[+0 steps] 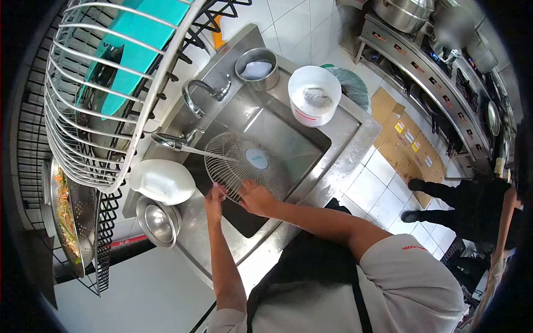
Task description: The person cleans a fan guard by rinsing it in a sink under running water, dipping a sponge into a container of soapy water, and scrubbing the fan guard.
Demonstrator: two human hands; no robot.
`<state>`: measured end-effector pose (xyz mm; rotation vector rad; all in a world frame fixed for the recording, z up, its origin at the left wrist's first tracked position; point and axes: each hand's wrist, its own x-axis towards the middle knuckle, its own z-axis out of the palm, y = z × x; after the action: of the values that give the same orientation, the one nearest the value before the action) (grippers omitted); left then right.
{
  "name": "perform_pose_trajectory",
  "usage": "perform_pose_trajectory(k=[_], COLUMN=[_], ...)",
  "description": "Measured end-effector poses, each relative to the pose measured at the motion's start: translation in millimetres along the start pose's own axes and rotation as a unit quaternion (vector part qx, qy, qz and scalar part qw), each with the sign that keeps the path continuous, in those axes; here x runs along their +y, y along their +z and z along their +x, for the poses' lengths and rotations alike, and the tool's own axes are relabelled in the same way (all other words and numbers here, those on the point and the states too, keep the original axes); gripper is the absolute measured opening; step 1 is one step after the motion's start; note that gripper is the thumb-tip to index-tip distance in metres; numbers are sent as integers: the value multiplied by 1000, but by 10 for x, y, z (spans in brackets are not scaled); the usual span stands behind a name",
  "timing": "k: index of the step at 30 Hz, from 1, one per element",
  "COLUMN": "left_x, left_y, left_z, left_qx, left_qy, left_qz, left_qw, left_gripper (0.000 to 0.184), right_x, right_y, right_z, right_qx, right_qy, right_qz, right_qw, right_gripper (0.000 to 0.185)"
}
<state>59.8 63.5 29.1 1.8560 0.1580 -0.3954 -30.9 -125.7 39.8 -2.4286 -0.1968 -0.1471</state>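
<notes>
A round wire fan guard (pixel 233 166) with a pale blue-and-white centre badge (pixel 257 159) is held tilted over the steel sink basin (pixel 302 147). My left hand (pixel 215 195) pinches its near left rim. Fingers closed, my right hand (pixel 255 197) presses on the wires close to the near rim; anything small under those fingers is hidden. Water runs from the lower tap (pixel 171 141) onto the upper left of the guard. A second tap (pixel 206 91) stands further back.
White bucket (pixel 315 97) and steel pot (pixel 257 69) stand behind the basin. Left are a white container (pixel 162 182), steel bowls (pixel 159 221) and a wire rack (pixel 100 94) overhead. Cardboard (pixel 408 141) lies on the floor near the stove (pixel 430 83); another person (pixel 472 213) stands right.
</notes>
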Motion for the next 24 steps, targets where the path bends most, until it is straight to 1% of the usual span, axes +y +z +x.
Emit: perform_pose_trajectory(k=[1, 4, 5, 7, 8, 11, 14, 16, 17, 19, 20, 22, 24], left_x=[27, 132, 185, 275, 324, 503, 445, 386, 336, 339, 339, 266, 122], left_y=[-27, 114, 166, 286, 336, 465, 482, 443, 404, 371, 357, 283, 165], left_z=[93, 422, 518, 648, 676, 708, 756, 828, 897, 976, 1030, 1209, 1480], left_qx=[12, 38, 22, -14, -19, -31, -20, 3, 14, 47, 51, 62, 50], left_qy=[-1, -33, -28, -20, -18, -18, -4, -16, -23, -47, -64, -97, -129], left_qz=[-1, -115, -138, -184, -163, -100, -116, -132, -135, -161, -162, -166, -155], left_qw=[1000, 992, 990, 983, 986, 994, 993, 991, 990, 985, 983, 979, 978], left_gripper=[46, 41, 38, 33, 31, 26, 25, 24, 23, 22, 21, 21, 20], right_x=[14, -7, -1, 8, 12, 92, 126, 144, 155, 152, 140, 126, 112], right_y=[-1, 89, 137, 132, 128, 196, 133, 108, 99, 41, 21, 36, 42], right_z=[-35, -140, -170, -230, -262, -312, -300, -289, -288, -278, -277, -280, -263], right_qx=[-10, -29, -32, -76, -98, -45, -25, -14, -10, -14, -16, -3, 1], right_qy=[-4, -15, -18, -26, -29, -65, -58, -49, -44, -42, -42, -32, -26], right_qz=[3, 14, 16, 10, 7, 16, 41, 56, 64, 37, 24, 43, 48], right_qw=[1000, 999, 999, 997, 995, 997, 997, 997, 997, 998, 999, 999, 998], right_gripper=[28, 26, 25, 24, 24, 23, 24, 24, 23, 22, 22, 21, 20])
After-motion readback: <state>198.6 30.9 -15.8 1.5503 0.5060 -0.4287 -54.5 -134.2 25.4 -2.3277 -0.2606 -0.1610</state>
